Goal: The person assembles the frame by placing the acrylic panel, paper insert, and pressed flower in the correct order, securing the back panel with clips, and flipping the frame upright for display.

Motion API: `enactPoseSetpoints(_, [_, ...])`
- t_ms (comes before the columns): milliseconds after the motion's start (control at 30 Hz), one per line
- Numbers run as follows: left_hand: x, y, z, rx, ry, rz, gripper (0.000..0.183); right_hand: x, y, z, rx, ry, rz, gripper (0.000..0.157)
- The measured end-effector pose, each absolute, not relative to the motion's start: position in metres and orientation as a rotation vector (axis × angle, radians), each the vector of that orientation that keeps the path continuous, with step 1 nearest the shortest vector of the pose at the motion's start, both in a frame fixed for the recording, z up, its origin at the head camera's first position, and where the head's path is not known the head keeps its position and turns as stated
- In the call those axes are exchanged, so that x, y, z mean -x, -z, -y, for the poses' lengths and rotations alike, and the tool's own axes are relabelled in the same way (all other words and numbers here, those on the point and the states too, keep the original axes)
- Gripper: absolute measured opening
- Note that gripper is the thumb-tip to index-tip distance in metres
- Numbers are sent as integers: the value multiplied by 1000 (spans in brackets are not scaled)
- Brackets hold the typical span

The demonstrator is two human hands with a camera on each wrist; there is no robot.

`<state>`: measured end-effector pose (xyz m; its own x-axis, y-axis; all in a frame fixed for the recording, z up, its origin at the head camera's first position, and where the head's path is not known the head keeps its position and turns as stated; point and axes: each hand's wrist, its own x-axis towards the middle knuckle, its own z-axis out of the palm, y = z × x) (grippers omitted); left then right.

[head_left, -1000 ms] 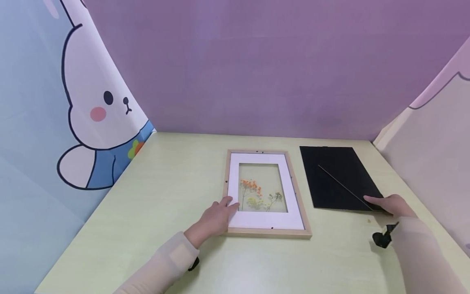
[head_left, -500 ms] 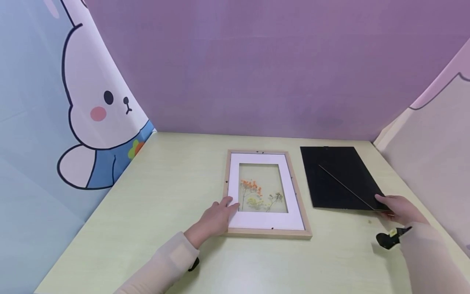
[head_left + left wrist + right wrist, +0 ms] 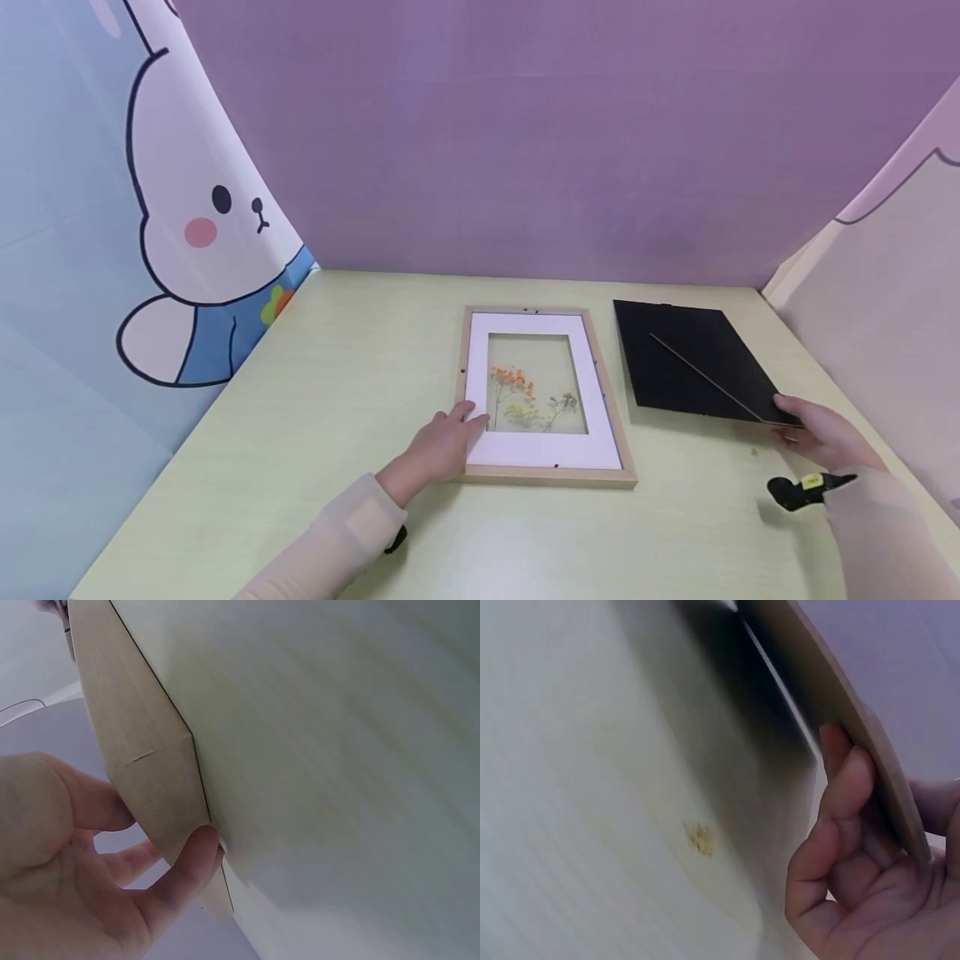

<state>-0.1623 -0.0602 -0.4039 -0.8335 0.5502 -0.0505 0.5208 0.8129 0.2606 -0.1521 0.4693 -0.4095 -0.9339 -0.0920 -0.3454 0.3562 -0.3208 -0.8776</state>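
A light wooden picture frame (image 3: 547, 477) lies flat on the table, with a white mat (image 3: 543, 451) around clear glazing. Orange, yellow and green pressed flowers (image 3: 512, 385) show in its window. My left hand (image 3: 437, 444) grips the frame's lower left side; in the left wrist view, fingers curl against the frame's wooden edge (image 3: 150, 761). To the right, my right hand (image 3: 832, 433) holds a black backing board (image 3: 697, 358) by its near right corner, thumb on top and fingers underneath. A thin stand leg runs diagonally across the board. Its near edge is raised off the table.
The pale table (image 3: 337, 375) meets a purple backdrop (image 3: 562, 142) at the back. A rabbit-print panel (image 3: 195, 167) stands at left, and another pale panel (image 3: 892, 275) at right. A small yellowish mark (image 3: 700, 838) shows on the tabletop below the board.
My right hand has shifted right at the board's corner, its fingers now under it. The board's near edge has risen from the table. The left hand and the picture frame have stayed put.
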Motion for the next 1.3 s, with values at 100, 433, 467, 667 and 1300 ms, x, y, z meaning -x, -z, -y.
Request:
enactPoseSetpoints(100, [163, 405, 60, -855, -359, -2868, 52, 151, 411, -469, -329, 2401, -1534, 27])
enactPoseSetpoints(433, [164, 405, 61, -850, -348, -2861, 52, 145, 407, -455, -323, 2534, -1498, 30])
enactPoseSetpoints(467, [164, 405, 61, -850, -347, -2862, 53, 144, 406, -453, -309, 2542, -1492, 30])
enactPoseSetpoints(667, [165, 405, 61, -862, -356, -2860, 54, 138, 398, -436, -184, 2592, -1407, 31])
enactPoseSetpoints(1300, [165, 406, 61, -856, -368, -2856, 55, 132, 378, -354, 51, 2445, -1529, 27])
